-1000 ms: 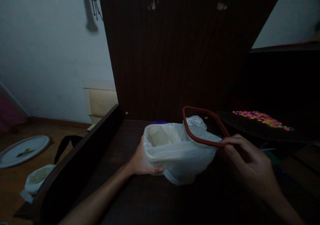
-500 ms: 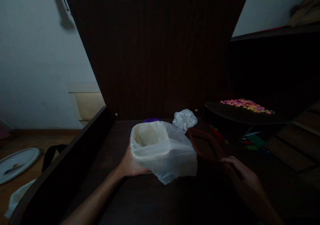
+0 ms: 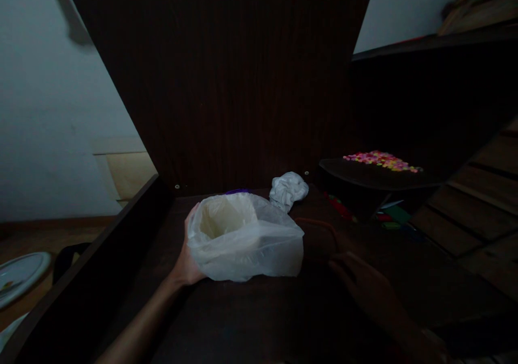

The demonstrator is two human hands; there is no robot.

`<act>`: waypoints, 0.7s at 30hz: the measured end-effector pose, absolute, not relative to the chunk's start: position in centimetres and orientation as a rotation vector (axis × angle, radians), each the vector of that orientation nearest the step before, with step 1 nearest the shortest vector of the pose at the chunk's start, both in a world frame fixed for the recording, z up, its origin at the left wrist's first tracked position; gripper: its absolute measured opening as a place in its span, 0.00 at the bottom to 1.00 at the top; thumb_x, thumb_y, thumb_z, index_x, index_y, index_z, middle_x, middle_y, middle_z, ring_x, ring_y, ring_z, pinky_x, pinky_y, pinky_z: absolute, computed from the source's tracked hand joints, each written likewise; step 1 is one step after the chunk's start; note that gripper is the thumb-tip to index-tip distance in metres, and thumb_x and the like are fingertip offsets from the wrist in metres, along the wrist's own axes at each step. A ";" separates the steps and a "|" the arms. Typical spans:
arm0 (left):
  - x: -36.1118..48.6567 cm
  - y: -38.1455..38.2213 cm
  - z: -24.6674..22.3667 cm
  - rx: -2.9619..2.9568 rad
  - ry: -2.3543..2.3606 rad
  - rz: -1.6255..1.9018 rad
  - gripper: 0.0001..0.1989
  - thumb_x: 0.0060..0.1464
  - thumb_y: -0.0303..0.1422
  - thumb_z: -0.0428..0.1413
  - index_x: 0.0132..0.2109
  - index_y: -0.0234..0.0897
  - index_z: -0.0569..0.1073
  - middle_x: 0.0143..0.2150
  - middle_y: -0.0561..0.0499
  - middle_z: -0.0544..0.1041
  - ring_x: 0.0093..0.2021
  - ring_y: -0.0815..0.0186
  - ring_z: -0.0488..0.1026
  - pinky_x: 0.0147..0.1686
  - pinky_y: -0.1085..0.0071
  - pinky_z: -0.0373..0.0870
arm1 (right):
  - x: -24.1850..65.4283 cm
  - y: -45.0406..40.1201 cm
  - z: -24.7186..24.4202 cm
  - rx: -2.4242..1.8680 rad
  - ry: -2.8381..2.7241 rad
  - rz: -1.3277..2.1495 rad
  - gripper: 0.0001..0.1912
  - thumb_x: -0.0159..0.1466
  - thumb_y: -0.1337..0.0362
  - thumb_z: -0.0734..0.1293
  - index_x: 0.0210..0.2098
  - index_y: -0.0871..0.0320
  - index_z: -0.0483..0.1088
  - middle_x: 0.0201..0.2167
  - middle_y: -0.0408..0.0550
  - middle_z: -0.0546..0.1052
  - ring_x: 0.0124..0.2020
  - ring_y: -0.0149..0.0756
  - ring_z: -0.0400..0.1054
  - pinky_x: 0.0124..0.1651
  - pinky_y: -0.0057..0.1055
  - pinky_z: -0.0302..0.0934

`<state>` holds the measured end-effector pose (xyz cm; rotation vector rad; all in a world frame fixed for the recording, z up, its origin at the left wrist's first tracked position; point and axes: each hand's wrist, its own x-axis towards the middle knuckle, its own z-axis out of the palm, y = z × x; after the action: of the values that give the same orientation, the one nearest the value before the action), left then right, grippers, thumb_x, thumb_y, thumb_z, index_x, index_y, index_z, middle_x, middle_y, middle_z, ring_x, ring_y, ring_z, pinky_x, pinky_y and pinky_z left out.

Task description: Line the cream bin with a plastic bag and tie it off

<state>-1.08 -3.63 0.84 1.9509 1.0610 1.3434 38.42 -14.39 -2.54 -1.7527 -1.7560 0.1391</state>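
Note:
A small pale bin [image 3: 222, 221] is lined with a translucent white plastic bag [image 3: 267, 245] that hangs over its right side. My left hand [image 3: 189, 256] grips the bin from its left side. A reddish-brown frame or rim [image 3: 324, 224] lies in dim light right of the bag. My right hand [image 3: 356, 277] holds its near right end, with the fingers closed on it. Behind the bag, a crumpled white plastic bag [image 3: 288, 190] sits on the dark wooden surface [image 3: 226, 321].
A corner shelf [image 3: 356, 177] on the right bears many pink and yellow pieces [image 3: 382, 160]. Red and green items [image 3: 394, 213] lie beneath it. A raised dark edge [image 3: 101, 250] runs along the left. A purple object [image 3: 238, 191] shows behind the bin.
The view has shifted, and the bin has tipped slightly in my left hand. The bag's loose part has risen. The reddish-brown frame sits lower and is harder to see beside the bag.

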 end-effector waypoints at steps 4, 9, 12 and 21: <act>-1.4 -3.8 1.7 1.935 0.999 1.457 0.65 0.36 0.53 0.72 0.73 0.42 0.46 0.70 0.32 0.61 0.67 0.38 0.65 0.65 0.40 0.63 | 38.6 -13.9 -3.0 -1.799 -1.844 0.124 0.25 0.71 0.45 0.57 0.38 0.52 0.79 0.41 0.52 0.84 0.41 0.49 0.80 0.41 0.44 0.74; -1.8 -4.2 3.0 1.878 1.032 1.460 0.51 0.47 0.53 0.67 0.70 0.47 0.52 0.71 0.37 0.61 0.67 0.41 0.65 0.66 0.41 0.63 | 38.9 -13.5 -3.2 -1.788 -1.914 0.129 0.19 0.71 0.52 0.59 0.40 0.51 0.79 0.42 0.51 0.83 0.40 0.47 0.80 0.40 0.42 0.74; -1.7 -4.4 4.1 1.864 0.994 1.457 0.43 0.51 0.56 0.63 0.68 0.48 0.58 0.68 0.39 0.66 0.65 0.43 0.68 0.64 0.43 0.65 | 38.3 -13.3 -2.0 -1.779 -1.912 0.165 0.18 0.71 0.51 0.60 0.41 0.52 0.78 0.41 0.50 0.82 0.40 0.47 0.79 0.41 0.42 0.73; -0.6 -4.8 11.0 2.414 1.079 1.211 0.16 0.65 0.43 0.53 0.51 0.39 0.76 0.49 0.44 0.80 0.49 0.54 0.77 0.51 0.58 0.73 | 31.1 -12.1 4.3 -1.442 -1.974 0.477 0.40 0.67 0.47 0.67 0.72 0.56 0.55 0.58 0.59 0.74 0.50 0.46 0.75 0.49 0.42 0.71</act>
<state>-0.56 -4.76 11.03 2.4136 1.0792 1.2112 31.05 -12.15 4.27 -1.4419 -1.9740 0.4774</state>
